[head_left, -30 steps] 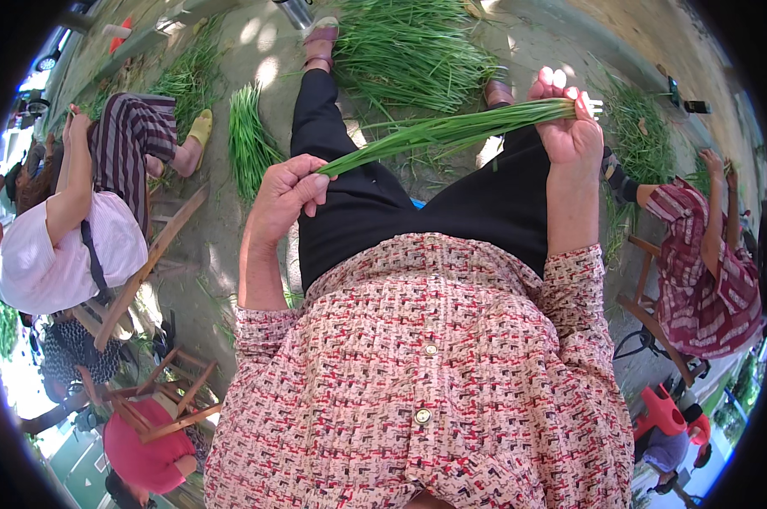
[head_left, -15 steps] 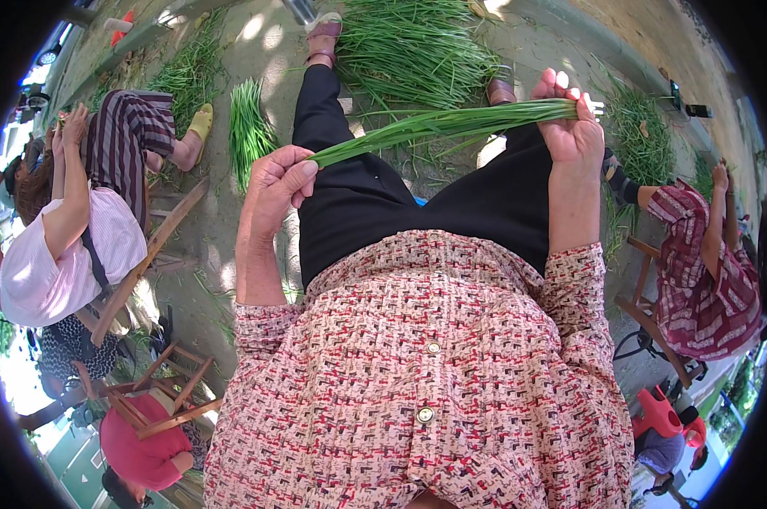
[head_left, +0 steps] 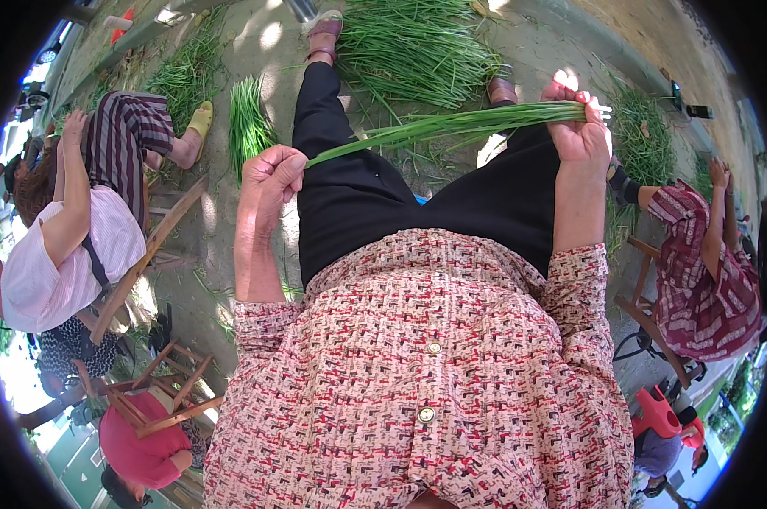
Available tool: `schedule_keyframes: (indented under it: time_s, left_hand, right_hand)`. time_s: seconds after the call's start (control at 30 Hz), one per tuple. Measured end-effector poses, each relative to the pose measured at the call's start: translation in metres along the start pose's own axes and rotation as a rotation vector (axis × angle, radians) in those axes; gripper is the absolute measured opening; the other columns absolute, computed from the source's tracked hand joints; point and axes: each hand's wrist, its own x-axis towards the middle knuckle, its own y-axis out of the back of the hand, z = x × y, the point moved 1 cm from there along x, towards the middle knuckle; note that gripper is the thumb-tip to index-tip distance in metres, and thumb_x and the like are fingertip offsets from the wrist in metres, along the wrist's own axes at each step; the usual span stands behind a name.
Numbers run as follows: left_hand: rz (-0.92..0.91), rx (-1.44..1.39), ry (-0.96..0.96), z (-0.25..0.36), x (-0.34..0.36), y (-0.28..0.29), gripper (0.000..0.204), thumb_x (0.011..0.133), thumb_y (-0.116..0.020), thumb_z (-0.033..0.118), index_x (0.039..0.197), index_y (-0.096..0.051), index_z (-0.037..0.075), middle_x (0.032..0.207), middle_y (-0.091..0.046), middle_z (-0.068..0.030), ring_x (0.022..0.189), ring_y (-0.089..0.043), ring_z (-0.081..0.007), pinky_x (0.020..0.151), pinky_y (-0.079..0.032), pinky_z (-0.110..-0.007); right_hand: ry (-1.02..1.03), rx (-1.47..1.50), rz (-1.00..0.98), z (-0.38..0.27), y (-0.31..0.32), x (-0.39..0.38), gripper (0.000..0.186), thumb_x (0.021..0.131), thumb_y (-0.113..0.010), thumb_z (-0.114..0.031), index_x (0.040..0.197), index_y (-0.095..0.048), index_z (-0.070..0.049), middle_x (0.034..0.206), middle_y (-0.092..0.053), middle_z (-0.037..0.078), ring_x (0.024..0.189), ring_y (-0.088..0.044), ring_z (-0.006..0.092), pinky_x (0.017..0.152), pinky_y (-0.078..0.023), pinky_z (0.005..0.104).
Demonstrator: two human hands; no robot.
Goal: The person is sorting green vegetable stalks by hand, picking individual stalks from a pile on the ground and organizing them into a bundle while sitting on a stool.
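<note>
A long bunch of thin green leaves with white stem ends [head_left: 460, 122] stretches level above my black-trousered legs. My right hand [head_left: 578, 131] is closed round its stem end at the right, palm up with some fingertips raised. My left hand [head_left: 273, 174] pinches the narrow tips at the other end. Below the bunch, on the ground between and beyond my feet, lies a large pile of the same leaves [head_left: 409, 47]. A smaller neat bundle [head_left: 248, 123] lies just left of my left leg.
Seated co-workers on wooden chairs surround me: one in a pale shirt [head_left: 78, 254] at left, one in patterned maroon [head_left: 705, 288] at right, one in pink [head_left: 137, 450] lower left. Red plastic [head_left: 655, 407] shows lower right. Loose leaves [head_left: 642, 119] litter the concrete.
My left hand has moved left and slightly up, my right hand slightly right, so they are farther apart along the bunch. The co-workers' hands at both sides have shifted.
</note>
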Motion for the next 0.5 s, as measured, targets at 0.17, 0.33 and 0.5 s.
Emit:
schedule_keyframes:
  time_s: [0.17,0.33,0.5]
  left_hand:
    - [0.009,0.001,-0.012,-0.001,-0.001,0.004,0.015,0.086,-0.067,0.018,0.082,-0.064,0.003,0.058,-0.052,0.0025,0.048,-0.039,-0.0025,0.043,-0.028,-0.017]
    - [0.031,0.036,-0.016,-0.004,0.0,0.01,0.015,0.086,-0.066,0.018,0.081,-0.065,0.004,0.058,-0.053,0.002,0.048,-0.041,-0.0031,0.043,-0.031,-0.017]
    - [0.053,0.036,-0.028,-0.006,-0.001,0.016,0.016,0.087,-0.065,0.019,0.081,-0.065,0.004,0.058,-0.053,0.002,0.049,-0.042,-0.0037,0.044,-0.032,-0.018]
  right_hand:
    - [0.066,-0.057,-0.006,0.001,-0.003,-0.002,0.021,0.09,-0.047,-0.01,0.078,-0.051,0.006,0.104,-0.056,0.023,0.102,-0.054,0.04,0.087,-0.046,0.0555]
    - [0.044,-0.088,-0.04,-0.014,0.006,0.003,0.02,0.091,-0.044,-0.011,0.08,-0.049,0.005,0.106,-0.056,0.024,0.103,-0.054,0.0402,0.089,-0.045,0.0575]
    - [0.093,-0.024,0.033,-0.026,0.014,0.006,0.014,0.091,-0.042,-0.008,0.084,-0.045,0.004,0.113,-0.053,0.025,0.11,-0.051,0.0433,0.086,-0.043,0.0603]
